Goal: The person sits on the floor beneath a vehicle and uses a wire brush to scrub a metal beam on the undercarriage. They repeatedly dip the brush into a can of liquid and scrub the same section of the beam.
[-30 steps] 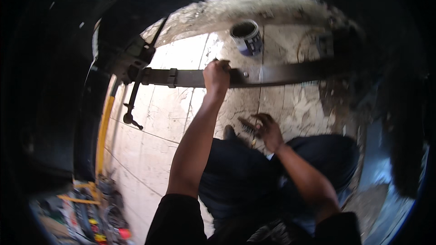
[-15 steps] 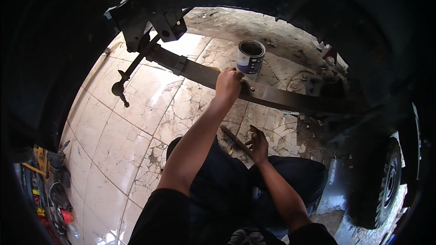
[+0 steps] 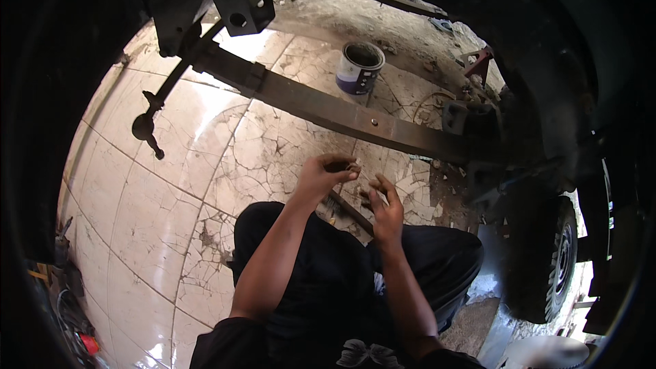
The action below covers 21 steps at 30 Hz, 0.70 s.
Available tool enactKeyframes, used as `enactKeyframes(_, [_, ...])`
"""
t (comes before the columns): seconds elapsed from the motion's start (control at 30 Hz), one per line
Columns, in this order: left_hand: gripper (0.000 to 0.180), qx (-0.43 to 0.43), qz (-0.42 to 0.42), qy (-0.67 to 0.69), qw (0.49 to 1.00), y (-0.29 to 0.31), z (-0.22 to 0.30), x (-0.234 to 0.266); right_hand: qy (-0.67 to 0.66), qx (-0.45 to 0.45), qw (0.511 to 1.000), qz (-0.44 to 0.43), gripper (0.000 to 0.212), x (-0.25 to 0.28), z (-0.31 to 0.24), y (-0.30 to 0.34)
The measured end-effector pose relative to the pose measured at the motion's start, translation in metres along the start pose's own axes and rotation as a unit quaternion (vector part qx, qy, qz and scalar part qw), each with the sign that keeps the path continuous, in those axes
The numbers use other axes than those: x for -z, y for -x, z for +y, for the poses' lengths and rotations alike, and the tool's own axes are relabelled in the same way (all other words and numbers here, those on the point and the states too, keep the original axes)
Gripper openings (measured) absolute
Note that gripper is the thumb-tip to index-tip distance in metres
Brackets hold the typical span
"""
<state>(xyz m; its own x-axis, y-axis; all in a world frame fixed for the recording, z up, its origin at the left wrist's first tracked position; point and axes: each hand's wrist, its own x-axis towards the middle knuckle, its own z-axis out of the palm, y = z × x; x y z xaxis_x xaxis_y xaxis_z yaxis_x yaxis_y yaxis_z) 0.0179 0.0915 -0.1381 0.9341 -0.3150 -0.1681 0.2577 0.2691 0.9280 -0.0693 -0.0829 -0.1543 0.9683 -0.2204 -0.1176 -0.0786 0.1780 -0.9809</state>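
Observation:
My left hand (image 3: 324,176) is closed in a pinch just below the leaf spring (image 3: 307,104). A small dark piece shows at its fingertips, too small to name. Close beside it, my right hand (image 3: 387,215) is raised with thumb and fingertips apart. A wire brush (image 3: 351,212) with a long dark handle slants under that hand and seems held against the palm; its bristles are mostly hidden. The brown, flat leaf spring runs across in front of me, with a bolt head (image 3: 374,122) on its upper face.
Beyond the spring stands an open paint can (image 3: 358,72). A dark rod with a ball joint (image 3: 143,127) hangs at the left. Dark vehicle parts arch overhead. A tyre (image 3: 562,263) stands at the right, and a red stand (image 3: 477,63) at the far right. The tiled floor is cracked.
My left hand has come off the leaf spring, down toward my right hand. My right hand has lifted slightly and turned its fingers toward the left. The view has shifted somewhat.

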Motion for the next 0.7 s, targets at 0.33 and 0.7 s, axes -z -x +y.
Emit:
enactKeyframes(0.33, [0.048, -0.139, 0.041, -0.242, 0.959, -0.011, -0.011, -0.022, -0.122, -0.050, 0.988, 0.074, 0.035, -0.023, -0.002, -0.033])
enactKeyframes(0.7, [0.047, -0.172, -0.007, -0.074, 0.982, -0.016, -0.006, -0.020, -0.082, 0.069, 0.991, 0.078, 0.038, -0.019, -0.032, -0.044])
